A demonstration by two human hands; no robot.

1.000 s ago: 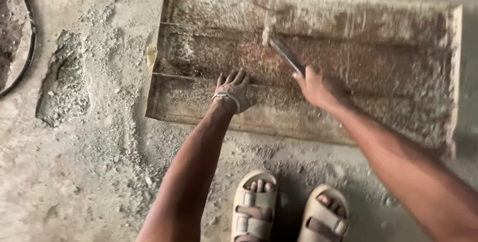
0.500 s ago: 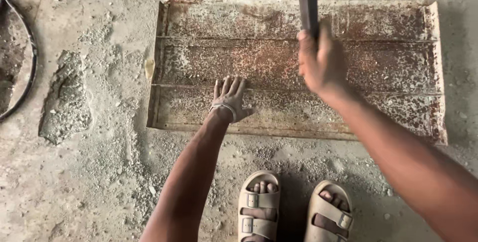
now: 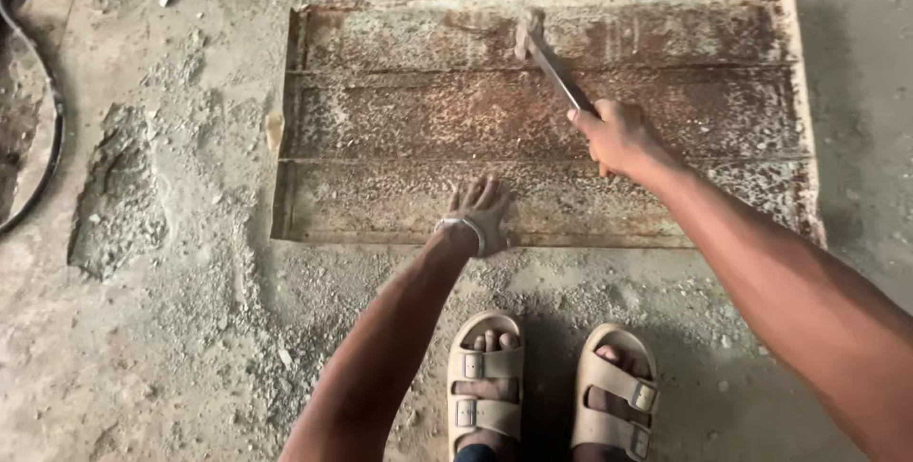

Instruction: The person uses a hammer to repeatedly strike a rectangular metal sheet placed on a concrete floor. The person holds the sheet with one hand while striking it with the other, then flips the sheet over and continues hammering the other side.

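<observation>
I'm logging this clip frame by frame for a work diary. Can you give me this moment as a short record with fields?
Setting: dusty concrete floor
Main object: rusty ribbed metal panel lying flat, coated in grit
Left hand: flat, fingers spread, pressing the panel's near edge
Right hand: gripping a hammer, head down on the panel's far strip
Nearby: heap of grey debris to the left
Feet: beige sandals just short of the panel

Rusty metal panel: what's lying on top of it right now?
On the rusty metal panel: grey crumbs and dust, the left hand pressed flat near its front edge, and the head of the hammer held by the right hand. Whatever lies beneath the hand is hidden.
</observation>
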